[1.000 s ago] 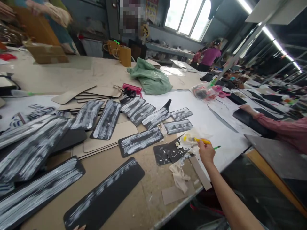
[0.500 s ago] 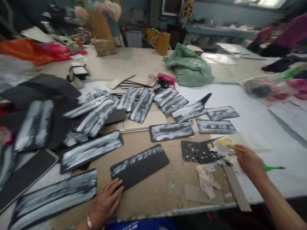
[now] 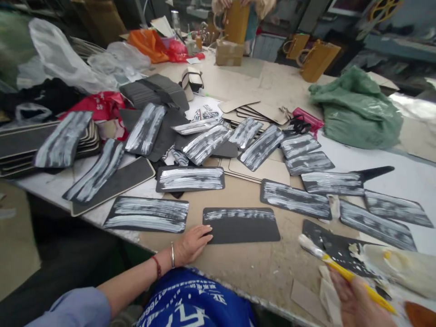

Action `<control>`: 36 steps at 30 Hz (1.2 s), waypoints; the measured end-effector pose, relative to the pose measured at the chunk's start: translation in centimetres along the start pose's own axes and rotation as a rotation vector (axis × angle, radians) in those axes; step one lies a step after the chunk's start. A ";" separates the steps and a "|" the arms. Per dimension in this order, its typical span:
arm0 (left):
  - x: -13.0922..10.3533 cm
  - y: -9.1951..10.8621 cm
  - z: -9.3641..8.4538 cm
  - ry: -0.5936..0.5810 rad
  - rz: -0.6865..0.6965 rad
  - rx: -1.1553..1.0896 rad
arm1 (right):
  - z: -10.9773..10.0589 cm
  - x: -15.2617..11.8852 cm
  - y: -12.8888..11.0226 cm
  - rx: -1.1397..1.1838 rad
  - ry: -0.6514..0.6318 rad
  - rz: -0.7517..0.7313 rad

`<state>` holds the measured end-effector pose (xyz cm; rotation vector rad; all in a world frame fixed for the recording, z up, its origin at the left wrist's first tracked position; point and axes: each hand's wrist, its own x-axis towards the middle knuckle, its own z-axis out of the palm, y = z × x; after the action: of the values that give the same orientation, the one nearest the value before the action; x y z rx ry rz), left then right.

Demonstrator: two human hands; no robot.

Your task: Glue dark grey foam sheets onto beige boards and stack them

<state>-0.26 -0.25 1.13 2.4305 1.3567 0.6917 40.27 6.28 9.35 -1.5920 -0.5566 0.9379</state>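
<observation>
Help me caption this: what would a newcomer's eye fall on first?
Probably the dark rectangular panels streaked with white, scattered across the table. Then the yellow-handled brush in the right hand, lower right, and the left hand on a panel with one white band, front centre. The green bag stands out at upper right.

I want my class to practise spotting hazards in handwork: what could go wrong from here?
The left hand touches the end of the dark panel, near its white streaks; if they are wet, the fingers could smear them.

The white-tipped brush in the right hand might drip away from that panel.

The crumpled scrap beside the right hand could get dragged along.
</observation>
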 end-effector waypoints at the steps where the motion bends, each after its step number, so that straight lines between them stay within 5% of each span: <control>1: -0.2 -0.3 0.0 0.017 -0.024 -0.034 | 2.0 -1.9 0.8 0.041 -0.017 0.092; 6: 0.2 -1.4 -0.3 0.036 -0.294 -0.288 | 11.4 -10.4 4.8 -0.023 -0.276 0.336; 10: 1.2 -1.9 -1.0 -0.019 -0.426 -0.425 | 14.2 -13.9 7.0 -0.080 -0.368 0.360; 16: 1.1 -2.3 -1.0 -0.055 -0.401 -0.410 | 14.1 -14.0 8.2 -0.164 -0.380 0.310; 24: 0.3 -2.6 0.2 -0.060 -0.288 -0.252 | 6.2 -4.5 5.8 -0.205 -0.033 0.037; 28: 0.3 -2.1 0.4 -0.045 -0.307 -0.209 | 4.5 -2.1 4.3 -0.194 0.062 -0.078; 32: 0.0 -1.3 0.5 -0.002 -0.247 -0.156 | 6.5 -3.8 3.4 -0.231 -0.002 -0.112; 36: -0.4 -0.6 0.8 0.050 -0.156 -0.080 | 12.3 -8.3 4.6 -0.147 -0.248 0.065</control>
<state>-0.44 -0.28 0.10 2.2319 1.4890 0.7563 24.96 5.91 6.75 -1.6423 -0.7648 1.1759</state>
